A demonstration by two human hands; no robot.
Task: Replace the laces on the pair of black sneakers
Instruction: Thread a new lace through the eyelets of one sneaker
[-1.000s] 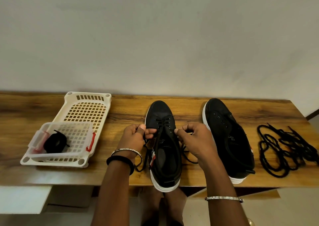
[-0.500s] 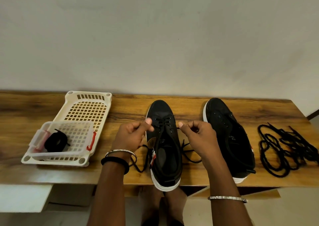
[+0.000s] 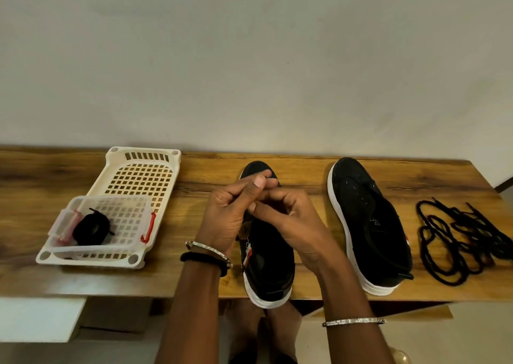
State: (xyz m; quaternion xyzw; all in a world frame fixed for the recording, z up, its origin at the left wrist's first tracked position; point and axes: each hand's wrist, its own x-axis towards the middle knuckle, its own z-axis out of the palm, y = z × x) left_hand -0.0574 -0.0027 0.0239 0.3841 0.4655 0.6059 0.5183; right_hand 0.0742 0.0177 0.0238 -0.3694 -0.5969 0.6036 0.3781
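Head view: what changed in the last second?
Both hands left the sides of the sneaker in front and came together over its front: left hand and right hand now touch, fingers curled; any lace they hold is hidden. Unchanged: other sneaker, loose laces, basket.

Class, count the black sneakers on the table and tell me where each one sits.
2. One sneaker lies in the middle beneath the left hand and right hand; the other sneaker lies to its right, next to the loose black laces. None appears hidden.
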